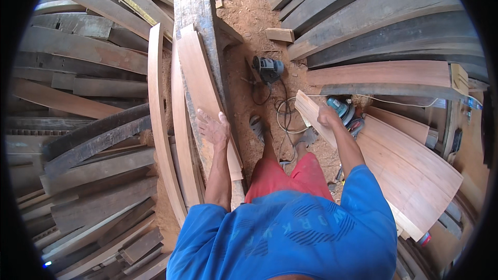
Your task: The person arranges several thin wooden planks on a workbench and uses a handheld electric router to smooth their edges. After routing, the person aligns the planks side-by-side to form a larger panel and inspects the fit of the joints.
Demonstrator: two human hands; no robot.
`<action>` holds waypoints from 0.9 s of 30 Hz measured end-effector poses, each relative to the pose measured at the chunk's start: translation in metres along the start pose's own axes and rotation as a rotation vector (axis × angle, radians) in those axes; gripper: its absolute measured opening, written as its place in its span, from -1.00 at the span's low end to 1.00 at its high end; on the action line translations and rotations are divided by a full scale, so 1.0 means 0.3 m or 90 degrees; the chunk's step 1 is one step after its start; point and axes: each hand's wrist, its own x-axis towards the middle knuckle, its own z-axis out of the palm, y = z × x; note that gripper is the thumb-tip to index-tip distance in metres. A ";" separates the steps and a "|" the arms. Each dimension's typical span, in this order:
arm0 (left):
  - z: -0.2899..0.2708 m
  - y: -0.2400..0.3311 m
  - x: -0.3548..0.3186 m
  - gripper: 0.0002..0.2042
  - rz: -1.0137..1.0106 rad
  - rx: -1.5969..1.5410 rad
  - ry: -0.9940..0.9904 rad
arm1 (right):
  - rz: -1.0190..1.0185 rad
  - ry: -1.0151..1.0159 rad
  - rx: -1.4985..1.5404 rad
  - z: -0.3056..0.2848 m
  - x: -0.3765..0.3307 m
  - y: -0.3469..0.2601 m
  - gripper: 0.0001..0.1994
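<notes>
In the head view, the left hand [213, 128] lies spread, ungrasping, on a long reddish-brown wooden plank [199, 70] atop the weathered timber desk [196, 5]. The right hand [327, 117] seems clenched around a pale wooden board [313, 112]. This looks like board handling; moving either calls for a firm grasp.

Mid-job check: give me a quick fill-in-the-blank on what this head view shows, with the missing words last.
The ____ hand rests on a board lying along the bench.
The ____ hand is curled at the edge of another board.
The shirt is blue, while the shorts are ____.

Missing words: left; right; red.
</notes>
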 end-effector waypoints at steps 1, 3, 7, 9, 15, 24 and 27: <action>0.006 0.002 0.000 -0.09 0.000 0.021 0.004 | -0.018 -0.043 -0.040 -0.038 0.040 -0.013 -0.65; 0.016 0.003 0.002 -0.08 -0.005 0.064 0.009 | -0.055 -0.131 -0.124 -0.134 0.124 -0.036 -0.66; 0.021 0.008 0.005 -0.05 0.018 0.079 0.038 | -0.053 -0.176 -0.236 -0.249 0.278 -0.075 -0.65; 0.009 0.022 0.008 -0.04 -0.002 0.078 0.019 | -0.040 -0.099 -0.229 -0.338 0.300 -0.110 -0.69; -0.010 0.030 0.004 -0.03 -0.021 0.098 0.019 | -0.178 0.287 0.020 -0.452 0.227 -0.149 -0.65; -0.156 0.075 -0.086 -0.04 0.043 0.065 -0.056 | 0.057 0.062 0.303 0.264 -0.423 0.023 -0.75; -0.316 0.140 -0.171 -0.25 0.083 0.120 -0.033 | 0.132 0.169 0.346 0.496 -0.707 0.071 -0.75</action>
